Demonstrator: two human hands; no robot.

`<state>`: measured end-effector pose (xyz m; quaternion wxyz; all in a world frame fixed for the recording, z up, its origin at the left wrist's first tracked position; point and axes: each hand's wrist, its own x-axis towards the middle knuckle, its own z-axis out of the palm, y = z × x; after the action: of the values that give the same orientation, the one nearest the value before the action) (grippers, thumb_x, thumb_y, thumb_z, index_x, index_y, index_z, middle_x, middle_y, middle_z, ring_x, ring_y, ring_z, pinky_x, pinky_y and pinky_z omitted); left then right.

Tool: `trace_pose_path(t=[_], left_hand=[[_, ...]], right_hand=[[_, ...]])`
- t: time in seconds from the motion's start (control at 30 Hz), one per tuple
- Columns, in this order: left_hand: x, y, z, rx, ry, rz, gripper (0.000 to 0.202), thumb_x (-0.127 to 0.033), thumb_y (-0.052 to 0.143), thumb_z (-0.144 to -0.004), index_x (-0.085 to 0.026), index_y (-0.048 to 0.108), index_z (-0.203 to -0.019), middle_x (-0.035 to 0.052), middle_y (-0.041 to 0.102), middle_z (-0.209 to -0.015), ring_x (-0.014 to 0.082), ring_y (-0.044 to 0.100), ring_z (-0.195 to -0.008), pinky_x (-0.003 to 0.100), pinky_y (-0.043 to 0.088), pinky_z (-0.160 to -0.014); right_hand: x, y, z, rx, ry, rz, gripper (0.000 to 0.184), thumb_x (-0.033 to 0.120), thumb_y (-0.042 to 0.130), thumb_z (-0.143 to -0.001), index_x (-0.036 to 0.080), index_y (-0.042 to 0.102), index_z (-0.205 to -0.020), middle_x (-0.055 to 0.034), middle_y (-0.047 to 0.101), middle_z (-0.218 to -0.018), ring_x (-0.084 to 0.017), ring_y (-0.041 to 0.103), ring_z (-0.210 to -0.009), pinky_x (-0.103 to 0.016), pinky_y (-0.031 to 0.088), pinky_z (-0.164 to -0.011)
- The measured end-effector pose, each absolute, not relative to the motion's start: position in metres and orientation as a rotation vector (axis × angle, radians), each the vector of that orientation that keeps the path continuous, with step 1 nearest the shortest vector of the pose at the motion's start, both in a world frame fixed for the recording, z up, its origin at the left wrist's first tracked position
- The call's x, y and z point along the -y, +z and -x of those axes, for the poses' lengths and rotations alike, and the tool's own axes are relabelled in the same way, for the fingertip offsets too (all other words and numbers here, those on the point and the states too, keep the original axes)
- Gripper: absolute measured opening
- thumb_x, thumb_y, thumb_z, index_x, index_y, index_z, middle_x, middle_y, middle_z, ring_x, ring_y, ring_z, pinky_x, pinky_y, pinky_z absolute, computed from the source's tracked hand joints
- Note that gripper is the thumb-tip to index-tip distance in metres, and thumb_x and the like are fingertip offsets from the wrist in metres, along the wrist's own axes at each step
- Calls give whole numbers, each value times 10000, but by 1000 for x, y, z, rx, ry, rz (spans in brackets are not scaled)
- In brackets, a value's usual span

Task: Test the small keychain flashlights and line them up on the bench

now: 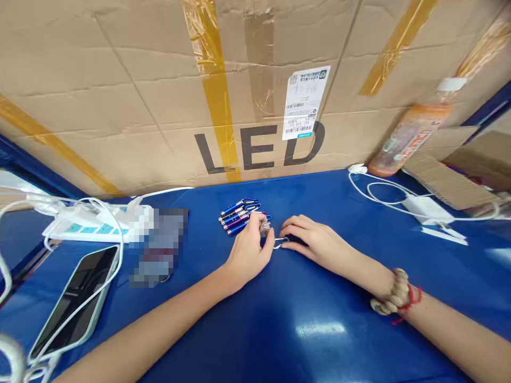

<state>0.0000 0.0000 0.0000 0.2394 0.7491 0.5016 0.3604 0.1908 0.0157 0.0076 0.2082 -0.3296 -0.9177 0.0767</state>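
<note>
My left hand (249, 244) is closed in a pinch, with a small silvery, see-through piece (264, 227) at its fingertips; its exact kind is too small to tell. From beside the left thumb a thin white loop (279, 243) reaches across to my right hand (307, 236). The right thumb and forefinger are curled about the loop's other end. Just behind the left hand lies a row of several slim pen-like metal tubes (237, 218), blue, dark and purple, with clip hooks at their far ends. The left fingers partly cover the nearest ones.
A large cardboard box (159, 106) walls off the back of the blue table (255, 340). At left are a white power strip (90, 226), a phone (75, 298) under white cables and a blurred dark object (163, 244). An orange drink bottle (415, 133) and white adapter (427, 210) stand right.
</note>
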Motion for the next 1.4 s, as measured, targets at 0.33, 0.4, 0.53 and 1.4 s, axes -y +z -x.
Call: trace_pose_path(t=[0.33,0.4,0.53,1.4], left_hand=[[-1,1,-2,-1397,1001,-2030,119,-242,411,-866,-199,320,-930,10,490,-807,136,481,-676,246,374,-611],[0,3,-2,-1395,1025,-2039,123,-258,423,-865,-191,342,-929,24,491,-841,137,483,-700,247,379,-621],[1,4,-1,-1356,983,-2036,116,-293,395,-897,-184,357,-912,28,497,-835,132,469,-678,247,367,-613],[-2,-1,4,-1068,929,-2076,95,-252,347,-934,-188,320,-869,-51,348,-631,81,329,-525,207,292,-531]], right_hand=[[-10,12,-186,2507,268,852,163,278,483,-908,171,600,-870,-32,600,-963,-145,562,-880,-267,457,-758],[-9,12,-186,2453,278,857,142,266,481,-912,172,586,-903,-22,618,-962,-133,577,-871,-255,456,-760],[-9,14,-186,2363,248,837,106,254,490,-913,175,558,-936,1,634,-891,-105,595,-804,-216,453,-711],[-2,18,-176,2480,-44,708,283,232,360,-956,89,597,-898,-25,499,-655,-108,459,-554,-226,391,-526]])
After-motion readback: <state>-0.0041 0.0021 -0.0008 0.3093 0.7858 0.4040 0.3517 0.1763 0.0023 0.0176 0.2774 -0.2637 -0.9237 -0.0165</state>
